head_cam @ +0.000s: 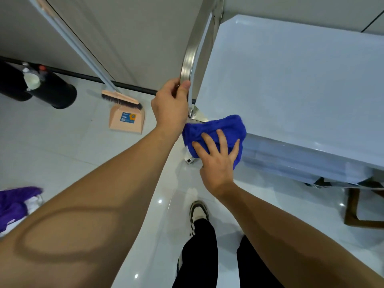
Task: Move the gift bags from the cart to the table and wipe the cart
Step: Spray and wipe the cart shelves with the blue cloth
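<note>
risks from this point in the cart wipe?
1. The right hand presses the blue cloth flat at the cart's corner, part of it over the edge. It could slip off and drop.
2. The left hand grips the metal handle; a hard wiping push may roll the cart if that grip eases.
3. The glossy floor near the shoe looks slick, and a broom and dustpan stand close by.

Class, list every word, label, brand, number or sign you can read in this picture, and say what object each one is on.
No text here can be read.
Blue and yellow sticker on the peach dustpan: print too small and blurred to read.
Bottles in the black bin: no label can be made out.
Blue cloth, cart handle: no markings visible.
</note>
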A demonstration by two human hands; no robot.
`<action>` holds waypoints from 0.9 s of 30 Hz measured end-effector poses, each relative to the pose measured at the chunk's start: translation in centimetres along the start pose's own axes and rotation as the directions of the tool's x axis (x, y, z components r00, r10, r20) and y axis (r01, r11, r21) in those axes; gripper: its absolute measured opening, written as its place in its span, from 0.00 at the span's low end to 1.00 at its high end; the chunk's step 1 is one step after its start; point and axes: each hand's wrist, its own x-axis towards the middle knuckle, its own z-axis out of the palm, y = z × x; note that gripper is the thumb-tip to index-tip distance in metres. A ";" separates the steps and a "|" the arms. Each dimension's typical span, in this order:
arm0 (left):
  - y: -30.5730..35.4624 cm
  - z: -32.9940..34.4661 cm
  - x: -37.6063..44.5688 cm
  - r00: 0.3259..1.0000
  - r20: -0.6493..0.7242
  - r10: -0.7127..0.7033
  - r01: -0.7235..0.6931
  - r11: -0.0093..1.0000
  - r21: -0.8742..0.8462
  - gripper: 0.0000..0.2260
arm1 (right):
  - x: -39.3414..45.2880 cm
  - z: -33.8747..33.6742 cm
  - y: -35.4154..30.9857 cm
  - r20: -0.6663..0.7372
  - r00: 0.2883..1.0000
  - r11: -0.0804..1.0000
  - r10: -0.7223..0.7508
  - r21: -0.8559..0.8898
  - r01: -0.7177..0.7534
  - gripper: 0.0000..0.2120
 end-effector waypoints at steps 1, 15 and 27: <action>0.0 0.2 -0.2 1.000 -0.020 -0.020 0.020 1.000 0.005 0.11 | -0.6 0.0 0.4 0.036 0.999 1.000 -0.018 0.011 0.018 0.33; -14.7 5.1 -14.6 0.945 -0.158 -0.286 0.315 0.928 0.201 0.08 | -6.6 3.6 8.4 0.189 0.981 0.999 0.041 -0.030 -0.035 0.36; -25.4 15.3 -6.4 0.939 0.213 0.271 -0.329 0.888 0.321 0.13 | 2.3 15.2 16.9 0.400 0.899 0.964 -0.177 -0.114 0.240 0.32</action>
